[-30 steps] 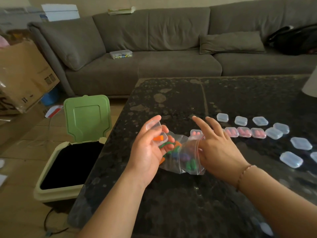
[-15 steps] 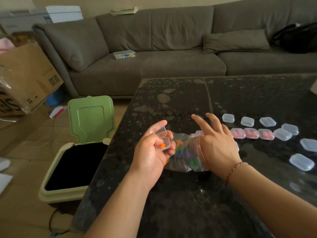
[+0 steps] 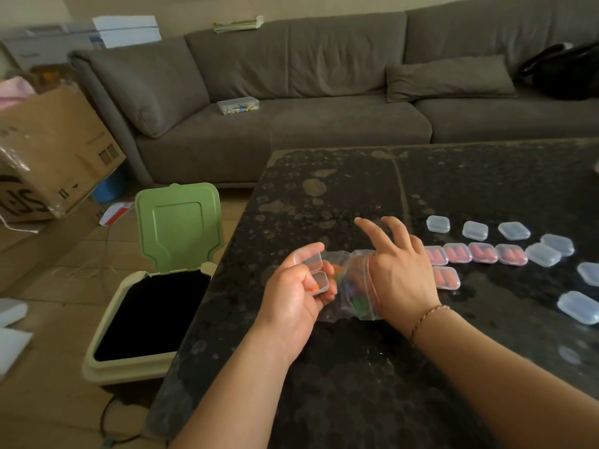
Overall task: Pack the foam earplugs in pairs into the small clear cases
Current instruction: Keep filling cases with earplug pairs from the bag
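My left hand [image 3: 291, 303] holds a small clear case [image 3: 312, 267] with its lid open, and an orange earplug [image 3: 313, 289] lies in it. Right beside it a clear zip bag [image 3: 351, 286] of mixed coloured earplugs lies on the black table [image 3: 356, 367]. My right hand [image 3: 402, 277] is pushed into the bag's mouth on the thumb side, with index and middle fingers straight above the bag; the thumb is hidden. To the right stands a row of closed cases with pink earplugs [image 3: 483, 253], and one with orange earplugs [image 3: 446, 277].
Several closed empty cases [image 3: 475, 230] are spread over the table's right side. An open bin [image 3: 142, 319] with a green lid [image 3: 178, 226] stands against the table's left edge. A cardboard box [image 3: 55, 150] sits far left and a grey sofa [image 3: 324, 92] behind.
My right hand has slid further into the bag's mouth. My left hand has brought the open case closer to the bag.
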